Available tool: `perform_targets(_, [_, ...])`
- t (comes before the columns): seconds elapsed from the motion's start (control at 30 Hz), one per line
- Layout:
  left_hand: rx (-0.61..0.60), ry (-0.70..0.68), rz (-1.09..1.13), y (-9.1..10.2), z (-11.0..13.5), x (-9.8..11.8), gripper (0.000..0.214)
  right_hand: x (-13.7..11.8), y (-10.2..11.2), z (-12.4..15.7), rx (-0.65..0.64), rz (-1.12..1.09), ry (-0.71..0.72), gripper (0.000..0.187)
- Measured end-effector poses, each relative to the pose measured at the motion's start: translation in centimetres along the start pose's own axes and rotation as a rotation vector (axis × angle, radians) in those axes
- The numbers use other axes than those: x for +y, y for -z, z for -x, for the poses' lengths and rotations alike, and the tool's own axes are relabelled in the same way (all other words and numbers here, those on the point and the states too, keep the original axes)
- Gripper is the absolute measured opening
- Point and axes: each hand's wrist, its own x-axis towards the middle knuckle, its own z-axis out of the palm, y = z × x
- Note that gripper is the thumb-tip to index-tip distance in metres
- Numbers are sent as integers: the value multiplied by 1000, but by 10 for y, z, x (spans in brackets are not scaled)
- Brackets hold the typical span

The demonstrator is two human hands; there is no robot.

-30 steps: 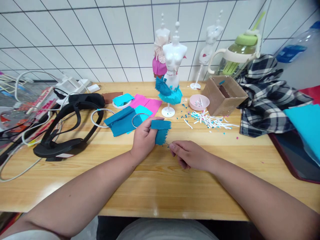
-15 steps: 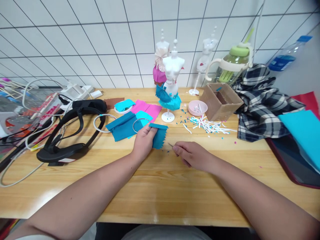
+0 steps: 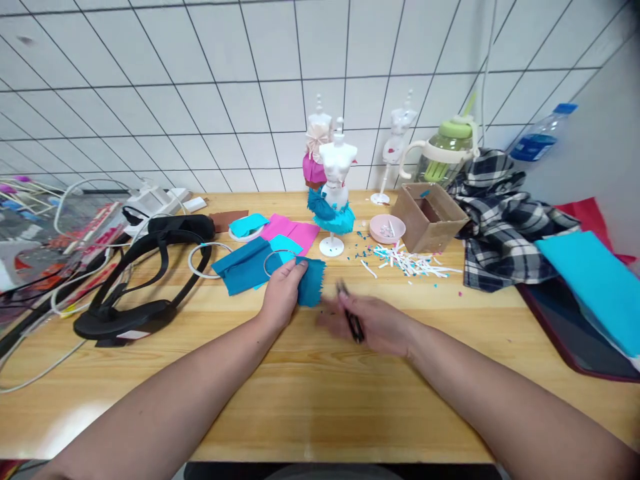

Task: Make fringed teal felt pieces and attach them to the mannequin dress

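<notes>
My left hand (image 3: 281,287) pinches a folded piece of teal crepe paper (image 3: 312,283) between thumb and fingers. The paper's right edge is cut jagged. To its right, apart from the paper, my right hand (image 3: 375,320) holds a slim black tool (image 3: 356,327) with a pointed tip. The tool and the fingers are blurred, so its exact kind is unclear. Behind the left hand lie a larger teal crepe sheet (image 3: 247,263), a light blue piece and a pink sheet (image 3: 293,231). A white mini dress form (image 3: 337,160) wearing a blue ruffled paper skirt (image 3: 337,219) stands beyond.
Two more dress forms stand behind. To the right are a pink bowl (image 3: 387,230), white paper strips (image 3: 413,261), a cardboard box (image 3: 425,230), a green-lidded jug (image 3: 447,152) and checked cloth (image 3: 500,227). A black headset (image 3: 127,317) and cables lie at left.
My right hand has turned and loosened its fingers, bringing the black tool into sight. The left hand's paper now faces me flatter. The view has tilted up slightly.
</notes>
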Motion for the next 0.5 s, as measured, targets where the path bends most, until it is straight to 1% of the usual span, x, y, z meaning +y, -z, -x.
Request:
perform_targets(0.07, [-15,7,16,-1,1,0,27,-6,14,-1,207,35,146,41])
perform_targets(0.1, [-22,13,22,-1,1,0,26,-9,22,-1,325,69,269,42])
perform_targets(0.13, [-29,18,23,-2,1,0,26,-12,29,1,379,59,366,41])
perform_targets(0.17, [-35,23,19,-2,1,0,27,-14,35,2,364,8,422,40])
perform_targets(0.23, [-44,30,5,-3,1,1,29,-15,38,5,233,-43,390,39])
perform_targets(0.27, [-45,31,-4,-3,1,1,32,-13,35,6,142,-54,331,39])
perform_targets(0.33, [-37,25,-21,-3,1,2,34,-7,26,8,-43,-60,161,42])
perform_targets(0.43, [-35,20,-26,-2,1,2,34,4,11,8,-356,-87,-171,49])
perform_targets(0.47, [-37,23,-29,-2,1,2,35,6,7,7,-413,-79,-236,50])
perform_targets(0.5, [-39,28,-33,-1,1,2,36,8,5,6,-410,-67,-250,51])
